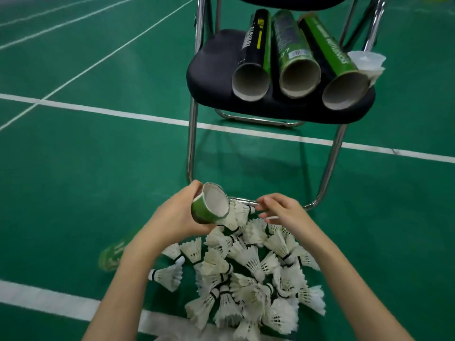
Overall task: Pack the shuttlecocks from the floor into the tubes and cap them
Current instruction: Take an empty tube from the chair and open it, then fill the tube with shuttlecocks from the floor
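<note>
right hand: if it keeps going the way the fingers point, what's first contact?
Probably the shuttlecocks at the mouth of the green tube held by the left hand; the right hand points left toward them. Depth unclear.

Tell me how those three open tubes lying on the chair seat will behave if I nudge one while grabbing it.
The three tubes are round and lie on their sides, so a nudge would probably roll one. Their open ends overhang the front edge of the chair seat, so one could slide off. They look like empty cardboard, likely light and easily dented.
</note>
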Action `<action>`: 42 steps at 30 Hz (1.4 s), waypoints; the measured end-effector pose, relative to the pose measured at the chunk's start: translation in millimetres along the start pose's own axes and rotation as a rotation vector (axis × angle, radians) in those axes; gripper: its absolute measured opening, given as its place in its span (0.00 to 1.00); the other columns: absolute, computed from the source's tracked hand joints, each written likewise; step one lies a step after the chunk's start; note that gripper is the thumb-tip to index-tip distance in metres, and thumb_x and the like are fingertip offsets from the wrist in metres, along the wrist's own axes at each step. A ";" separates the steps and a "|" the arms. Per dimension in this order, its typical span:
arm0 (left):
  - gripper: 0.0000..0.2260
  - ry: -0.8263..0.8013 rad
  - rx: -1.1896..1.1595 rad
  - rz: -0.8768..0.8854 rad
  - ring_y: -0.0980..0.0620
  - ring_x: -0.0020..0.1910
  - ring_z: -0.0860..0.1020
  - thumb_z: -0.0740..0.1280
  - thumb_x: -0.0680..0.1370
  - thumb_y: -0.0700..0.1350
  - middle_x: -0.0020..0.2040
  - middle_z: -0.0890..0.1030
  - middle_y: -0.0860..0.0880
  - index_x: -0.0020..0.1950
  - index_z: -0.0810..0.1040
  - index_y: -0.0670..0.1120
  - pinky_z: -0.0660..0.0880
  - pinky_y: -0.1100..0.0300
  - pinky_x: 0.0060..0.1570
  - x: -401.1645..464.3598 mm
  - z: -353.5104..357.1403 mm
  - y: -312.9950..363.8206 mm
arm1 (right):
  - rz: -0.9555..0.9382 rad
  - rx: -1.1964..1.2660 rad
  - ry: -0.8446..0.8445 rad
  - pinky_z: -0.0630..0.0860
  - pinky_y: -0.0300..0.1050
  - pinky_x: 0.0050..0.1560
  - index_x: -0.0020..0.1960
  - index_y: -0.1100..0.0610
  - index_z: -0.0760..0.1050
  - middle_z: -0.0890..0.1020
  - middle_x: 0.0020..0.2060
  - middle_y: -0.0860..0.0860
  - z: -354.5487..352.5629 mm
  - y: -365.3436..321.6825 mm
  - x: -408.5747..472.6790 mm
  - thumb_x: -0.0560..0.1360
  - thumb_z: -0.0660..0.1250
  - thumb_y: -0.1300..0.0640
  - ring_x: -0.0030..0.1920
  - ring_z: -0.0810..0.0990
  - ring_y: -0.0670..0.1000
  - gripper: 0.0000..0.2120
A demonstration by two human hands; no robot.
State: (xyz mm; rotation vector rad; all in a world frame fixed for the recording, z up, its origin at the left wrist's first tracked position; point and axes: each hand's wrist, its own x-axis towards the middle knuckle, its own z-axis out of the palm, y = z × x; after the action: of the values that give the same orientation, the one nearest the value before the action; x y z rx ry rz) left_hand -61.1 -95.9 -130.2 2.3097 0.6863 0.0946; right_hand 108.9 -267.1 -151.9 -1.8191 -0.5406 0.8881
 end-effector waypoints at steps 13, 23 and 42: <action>0.34 0.185 0.250 0.063 0.52 0.51 0.73 0.75 0.63 0.59 0.54 0.75 0.55 0.64 0.66 0.52 0.72 0.54 0.47 -20.6 49.4 -43.4 | -0.027 -0.287 0.076 0.72 0.34 0.50 0.54 0.53 0.76 0.80 0.49 0.45 20.4 94.8 -18.5 0.77 0.63 0.58 0.51 0.78 0.44 0.07; 0.37 0.134 0.294 0.133 0.50 0.53 0.74 0.72 0.62 0.64 0.56 0.77 0.52 0.66 0.68 0.50 0.69 0.54 0.54 -3.2 65.5 -58.6 | -0.103 -0.677 -0.087 0.71 0.47 0.63 0.60 0.53 0.74 0.76 0.60 0.49 45.6 125.5 25.0 0.76 0.65 0.60 0.60 0.73 0.48 0.13; 0.37 0.150 0.358 0.080 0.48 0.57 0.73 0.76 0.61 0.61 0.58 0.76 0.52 0.65 0.69 0.49 0.64 0.53 0.60 -17.9 87.1 -76.2 | -0.089 -0.768 -0.089 0.65 0.39 0.51 0.51 0.54 0.74 0.72 0.48 0.47 34.3 146.8 15.8 0.72 0.70 0.59 0.53 0.66 0.47 0.09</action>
State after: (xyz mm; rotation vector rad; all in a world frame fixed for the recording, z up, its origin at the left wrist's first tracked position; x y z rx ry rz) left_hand -88.4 -112.9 -242.8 2.6960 0.7334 0.1971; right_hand 87.8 -294.7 -299.4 -2.4133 -1.1217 0.7517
